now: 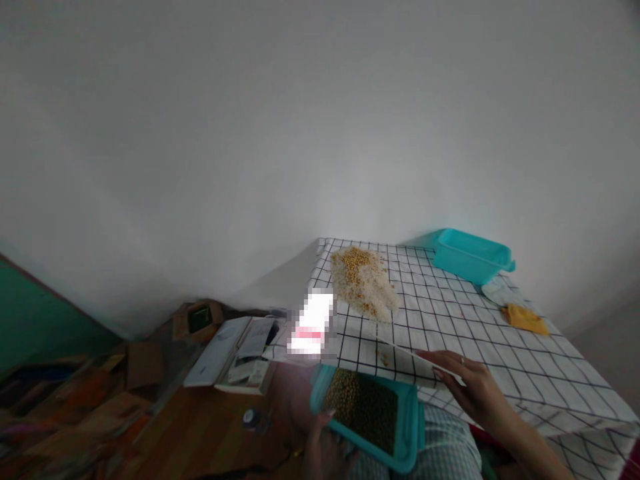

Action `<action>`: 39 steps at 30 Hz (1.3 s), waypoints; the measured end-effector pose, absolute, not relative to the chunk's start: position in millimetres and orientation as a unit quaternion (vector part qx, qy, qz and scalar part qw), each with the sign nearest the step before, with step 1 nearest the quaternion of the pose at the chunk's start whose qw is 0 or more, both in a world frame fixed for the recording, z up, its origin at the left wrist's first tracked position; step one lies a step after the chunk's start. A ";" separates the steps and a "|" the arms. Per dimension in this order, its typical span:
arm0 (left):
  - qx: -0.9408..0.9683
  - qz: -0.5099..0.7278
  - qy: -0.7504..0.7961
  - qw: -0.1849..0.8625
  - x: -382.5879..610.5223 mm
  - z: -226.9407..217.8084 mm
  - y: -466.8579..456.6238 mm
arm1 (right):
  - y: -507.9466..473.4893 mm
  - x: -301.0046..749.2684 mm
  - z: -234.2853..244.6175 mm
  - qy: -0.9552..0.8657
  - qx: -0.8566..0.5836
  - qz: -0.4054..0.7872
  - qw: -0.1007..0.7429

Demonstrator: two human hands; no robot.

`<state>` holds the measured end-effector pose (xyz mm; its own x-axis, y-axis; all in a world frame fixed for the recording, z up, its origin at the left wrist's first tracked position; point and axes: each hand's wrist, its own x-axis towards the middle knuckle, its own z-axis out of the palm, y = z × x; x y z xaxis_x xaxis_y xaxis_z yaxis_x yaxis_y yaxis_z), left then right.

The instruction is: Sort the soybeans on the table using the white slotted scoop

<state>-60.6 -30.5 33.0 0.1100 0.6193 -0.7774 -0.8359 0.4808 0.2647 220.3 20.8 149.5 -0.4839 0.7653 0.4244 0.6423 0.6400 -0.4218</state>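
Observation:
My left hand grips the near-left rim of a teal plastic tray, thumb over the edge, just below the table's front edge. Inside lie yellow soybeans on the left and small dark green beans on the right. Over the front of the table, my right hand pinches a thin white strip, seen nearly edge-on; its kind is unclear. Its far end points at a spread heap of white grains like rice, mixed with soybeans. A few loose beans sit near the table edge.
A teal bin stands at the table's back right, beside a clear plastic bag and a yellow cloth-like piece. A bright pixelated screen is at the left edge. Boxes and an open book-like case lie lower left.

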 end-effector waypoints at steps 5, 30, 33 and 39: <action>-0.136 0.497 0.442 0.734 -60.4 35.5 -30.7 | 19.5 226.9 151.4 -0.867 -0.403 0.124 0.265; -0.120 0.498 0.421 0.749 -60.7 30.2 -33.0 | -8.9 222.7 168.7 -0.873 -0.364 0.178 0.271; -0.117 0.487 0.408 0.763 -62.9 32.3 -32.7 | -8.9 219.6 169.9 -0.869 -0.376 0.184 0.263; -0.103 0.506 0.426 0.743 -60.5 38.1 -35.0 | -10.3 216.3 168.9 -0.855 -0.388 0.200 0.280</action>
